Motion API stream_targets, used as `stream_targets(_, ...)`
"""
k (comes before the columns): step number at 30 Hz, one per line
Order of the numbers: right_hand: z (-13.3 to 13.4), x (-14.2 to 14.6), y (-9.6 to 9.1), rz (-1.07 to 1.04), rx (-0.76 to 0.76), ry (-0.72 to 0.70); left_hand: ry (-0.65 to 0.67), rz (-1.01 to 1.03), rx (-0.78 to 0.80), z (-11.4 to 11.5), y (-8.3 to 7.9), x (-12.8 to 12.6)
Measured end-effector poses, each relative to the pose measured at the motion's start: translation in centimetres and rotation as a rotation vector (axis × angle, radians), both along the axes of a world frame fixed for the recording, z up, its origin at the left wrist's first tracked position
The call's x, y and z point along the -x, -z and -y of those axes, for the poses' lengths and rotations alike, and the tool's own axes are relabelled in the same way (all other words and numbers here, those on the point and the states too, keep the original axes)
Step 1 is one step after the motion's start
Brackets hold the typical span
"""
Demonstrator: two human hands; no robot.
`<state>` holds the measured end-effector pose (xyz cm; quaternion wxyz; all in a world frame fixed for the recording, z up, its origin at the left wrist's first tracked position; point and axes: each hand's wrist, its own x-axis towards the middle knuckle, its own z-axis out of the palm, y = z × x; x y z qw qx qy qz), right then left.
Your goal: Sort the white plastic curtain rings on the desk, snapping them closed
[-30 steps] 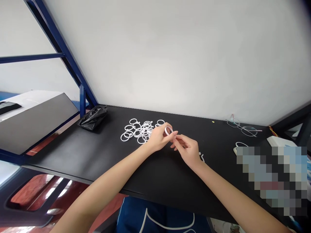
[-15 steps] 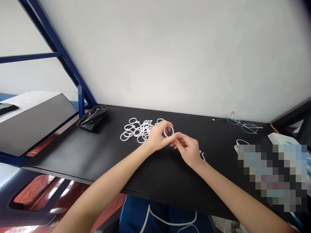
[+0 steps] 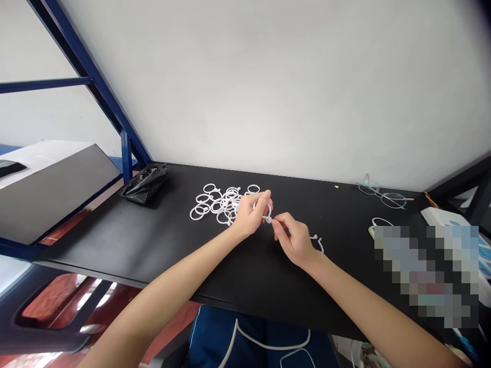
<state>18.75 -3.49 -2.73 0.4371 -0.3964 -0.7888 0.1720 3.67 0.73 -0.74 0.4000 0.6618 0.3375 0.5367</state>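
Note:
My left hand holds a thin white plastic shower curtain ring, its thumb laid over the ring. At the ring's lower right, by its small round clasp, the bent thumb and index finger of my right hand pinch the end. Behind and left of my left hand, a pile of similar white rings lies loose on the black table. Another white ring, apparently unclasped, is partly hidden behind my right hand.
A crumpled black plastic bag rests at the table's back left, beside a blue metal frame. Eyeglasses lie at the back right. A white box and blurred-out items are nearer the right edge. A pale wall rises behind.
My right hand has shifted slightly down from my left hand, and the ring's clasp now shows between them. My left thumb has lifted and turned upward across the ring.

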Motion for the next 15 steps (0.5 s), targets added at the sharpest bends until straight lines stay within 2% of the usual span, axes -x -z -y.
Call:
stream_targets(4, 0.0, -0.1, -0.1, 0.065, 0.016, -0.060, 0.021, 0.093, 0.090, 0.1, 0.3, -0.4)
stream_targets(11, 0.2, 0.5, -0.4, 0.089, 0.033, -0.103, -0.112, 0.124, -0.051, 0.5, 1.1, -0.6)
stream_targets(15, 0.3, 0.7, -0.5, 0.112, 0.026, -0.101, -0.165, 0.134, -0.055, 0.9, 1.2, -0.7)
